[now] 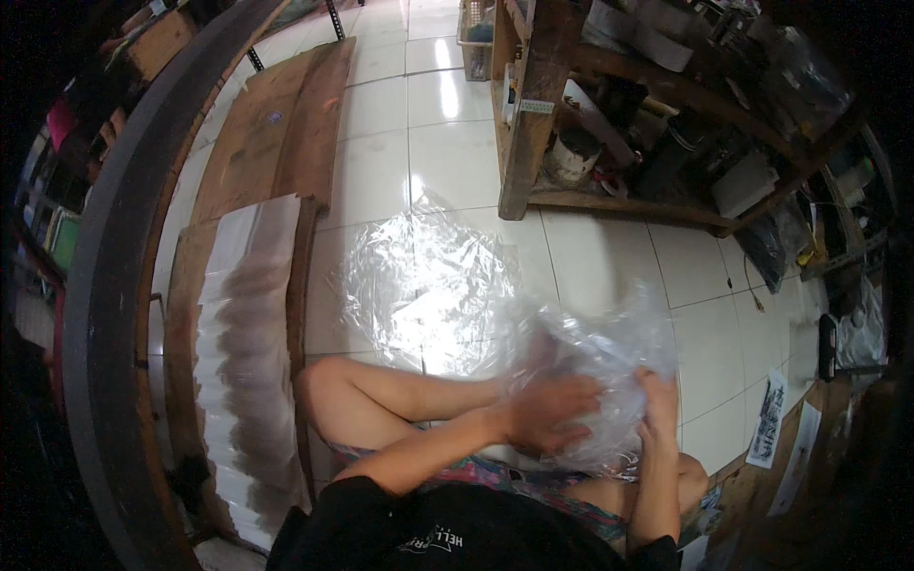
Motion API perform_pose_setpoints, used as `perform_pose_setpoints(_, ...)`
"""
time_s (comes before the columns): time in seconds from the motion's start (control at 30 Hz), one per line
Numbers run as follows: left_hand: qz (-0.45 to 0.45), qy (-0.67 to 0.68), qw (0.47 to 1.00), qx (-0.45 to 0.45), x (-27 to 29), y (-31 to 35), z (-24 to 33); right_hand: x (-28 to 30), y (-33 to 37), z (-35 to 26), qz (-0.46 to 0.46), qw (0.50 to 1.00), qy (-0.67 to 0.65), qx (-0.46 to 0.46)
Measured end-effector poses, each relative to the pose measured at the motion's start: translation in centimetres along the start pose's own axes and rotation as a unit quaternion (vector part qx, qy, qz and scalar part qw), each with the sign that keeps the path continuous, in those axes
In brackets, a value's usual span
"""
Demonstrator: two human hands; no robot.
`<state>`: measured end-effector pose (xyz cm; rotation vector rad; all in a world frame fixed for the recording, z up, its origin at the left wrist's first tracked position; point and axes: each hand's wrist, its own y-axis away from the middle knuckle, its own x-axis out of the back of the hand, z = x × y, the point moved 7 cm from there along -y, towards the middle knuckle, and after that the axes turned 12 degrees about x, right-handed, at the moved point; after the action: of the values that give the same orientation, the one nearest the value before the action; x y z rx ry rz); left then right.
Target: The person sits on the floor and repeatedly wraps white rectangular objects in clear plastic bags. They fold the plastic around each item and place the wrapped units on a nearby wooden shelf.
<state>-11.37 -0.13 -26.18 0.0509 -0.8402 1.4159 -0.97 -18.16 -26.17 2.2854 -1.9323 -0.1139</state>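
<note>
A crumpled piece of clear plastic (609,333), a bag or a sheet, is held up over my crossed legs. My right hand (655,404) is closed on its right side, thumb upward. Against its near left side lies my left hand (552,414), fingers stretched out and apart, slightly blurred. Through the plastic, a skin-toned shape shows dimly beyond my left hand; I cannot tell what part it is. More clear plastic (390,295) is spread, wrinkled and shiny, on the tiled floor just past my legs.
On my left, a long stack of white sheets with dark smudges (249,352) lies on wooden boards (276,133). A dark curved beam (114,266) runs beyond it. A wooden shelf (519,143) with cans stands ahead right. Printed strips (766,419) lie at the right.
</note>
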Motion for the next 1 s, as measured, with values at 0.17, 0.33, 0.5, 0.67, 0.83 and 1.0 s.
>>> perform_pose_setpoints(0.17,0.172,-0.242,0.854,0.428,8.6,5.3,-13.2,6.3,0.3,-3.4,0.148,0.983,-0.072,0.082)
perform_pose_setpoints(0.33,0.060,-0.305,0.805,0.505,8.0,8.8,-19.7,8.3,0.1,-2.9,0.166,0.976,-0.112,0.084)
perform_pose_setpoints(0.5,0.251,-0.164,0.850,0.433,9.6,8.3,-18.8,6.9,0.2,-3.4,0.162,0.973,-0.096,0.130)
perform_pose_setpoints(0.67,0.282,0.023,0.936,0.207,9.9,-0.3,-6.5,4.2,-0.5,-3.9,0.151,0.974,-0.011,0.171)
perform_pose_setpoints(0.83,0.045,-0.015,0.996,0.073,1.0,-5.1,2.3,-3.8,1.0,-3.1,-0.050,0.991,-0.108,0.068)
perform_pose_setpoints(1.0,-0.149,0.053,0.987,0.030,-2.0,-4.3,4.6,-1.6,0.8,-2.7,-0.040,0.998,-0.007,0.044)
